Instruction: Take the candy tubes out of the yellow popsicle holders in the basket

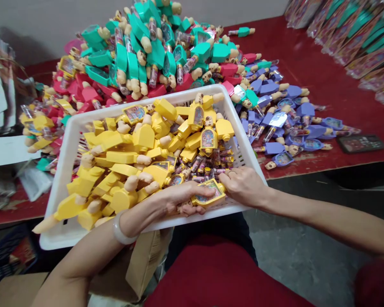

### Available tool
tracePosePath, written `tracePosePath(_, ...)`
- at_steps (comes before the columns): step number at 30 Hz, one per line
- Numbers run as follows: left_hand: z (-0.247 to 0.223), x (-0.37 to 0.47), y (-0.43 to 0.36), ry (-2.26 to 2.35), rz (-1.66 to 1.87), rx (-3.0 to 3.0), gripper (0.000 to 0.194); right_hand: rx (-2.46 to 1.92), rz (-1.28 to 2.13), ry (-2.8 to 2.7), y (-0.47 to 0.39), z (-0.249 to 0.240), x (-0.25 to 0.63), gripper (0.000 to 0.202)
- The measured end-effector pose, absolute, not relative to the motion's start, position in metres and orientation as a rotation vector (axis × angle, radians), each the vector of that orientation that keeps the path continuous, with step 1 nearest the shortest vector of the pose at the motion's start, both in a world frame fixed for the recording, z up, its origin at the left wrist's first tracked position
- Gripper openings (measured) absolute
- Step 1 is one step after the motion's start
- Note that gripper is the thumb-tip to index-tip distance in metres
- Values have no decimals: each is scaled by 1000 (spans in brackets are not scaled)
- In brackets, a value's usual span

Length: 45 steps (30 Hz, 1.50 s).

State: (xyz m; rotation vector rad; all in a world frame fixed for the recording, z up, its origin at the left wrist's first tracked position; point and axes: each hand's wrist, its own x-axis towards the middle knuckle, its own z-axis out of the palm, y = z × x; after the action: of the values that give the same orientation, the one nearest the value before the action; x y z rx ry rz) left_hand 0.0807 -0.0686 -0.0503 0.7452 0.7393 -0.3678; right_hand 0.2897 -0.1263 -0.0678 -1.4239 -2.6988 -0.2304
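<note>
My left hand [184,198] grips a yellow plastic toy [215,190] with a picture window on its face, thumb across the window. My right hand [245,186] is a fist at the toy's yellow neck; its fingers hide what they grip there. Both hands are over the near right part of a white plastic basket [245,149]. Yellow toys [144,137] with beige, brown-spotted animal-head ends fill most of the basket. Beside my hands inside it lie small clear tubes with yellow caps [202,165].
Behind the basket rises a heap of green toys [156,53], with pink toys [89,93] below and purple toys [307,111] to the right. A dark phone-like slab [361,143] lies on the red table [310,55]. Bagged packs [355,40] stand far right; a cardboard box [144,268] sits below.
</note>
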Motion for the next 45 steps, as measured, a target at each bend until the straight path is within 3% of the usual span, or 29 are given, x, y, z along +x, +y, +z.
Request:
tracePosePath(6, -47, 78, -77, 798, -68, 1629, 40, -1720, 159, -2811, -124, -62, 283, 15)
tracePosePath(13, -52, 78, -79, 760, -234, 2722, 27, -2009, 629, -2736, -116, -63, 277, 21)
tracePosePath(17, -54, 74, -75, 793, -219, 2667, 29, -1939, 827, -2709, -111, -66, 278, 20)
tracePosePath(20, -50, 68, -72, 800, -108, 2310, 36, -1756, 833, -2742, -110, -59, 283, 26)
tracePosePath(27, -37, 62, -65, 652, -165, 1215, 43, -1028, -93, -2829, -118, -35, 305, 20)
tracePosePath(31, -34, 60, -68, 617, -210, 1160, 43, -820, -251, -2816, -129, -29, 309, 22)
tracePosePath(38, -25, 54, -79, 602, 62, 1818, 45, -1011, 347, -2853, -136, -12, 300, 37)
tracePosePath(45, -32, 49, -88, 560, 20, 2300, 39, -1148, 946, -2714, -132, 3, 293, 23)
